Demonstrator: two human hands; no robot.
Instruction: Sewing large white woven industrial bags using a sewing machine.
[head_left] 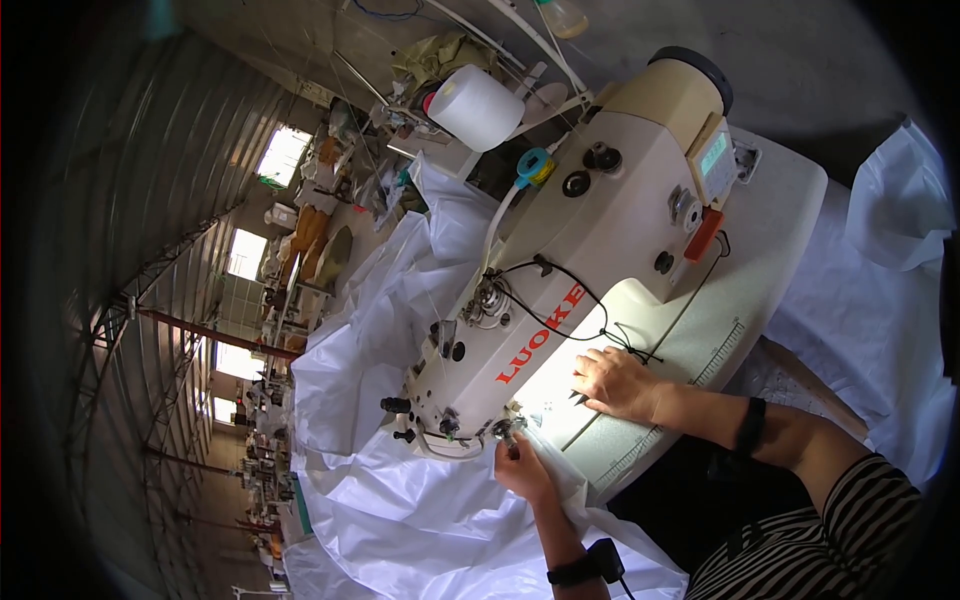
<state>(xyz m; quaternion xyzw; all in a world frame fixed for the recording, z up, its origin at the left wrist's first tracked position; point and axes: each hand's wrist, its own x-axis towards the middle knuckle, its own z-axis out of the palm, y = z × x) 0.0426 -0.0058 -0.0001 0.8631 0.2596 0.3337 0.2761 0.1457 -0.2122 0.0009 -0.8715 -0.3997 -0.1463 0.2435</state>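
A white sewing machine (560, 290) stands on a pale table. My left hand (522, 474) is at its needle end, fingers pinched together just below the presser foot (508, 430). What those fingertips hold, if anything, is too small to make out. White sheet fabric (420, 500) lies beside and under that hand. Under the machine's arm, in the bright lamp light, my right hand (615, 385) rests on the table with curled fingers. A small dark pointed tool (579, 398) sticks out from it; its kind cannot be made out.
A large white thread cone (478, 108) stands behind the machine. Black cord (606, 333) hangs from the machine's arm near my right hand. A ruler scale (722, 352) runs along the table's near edge. More white fabric (830, 320) hangs at the right.
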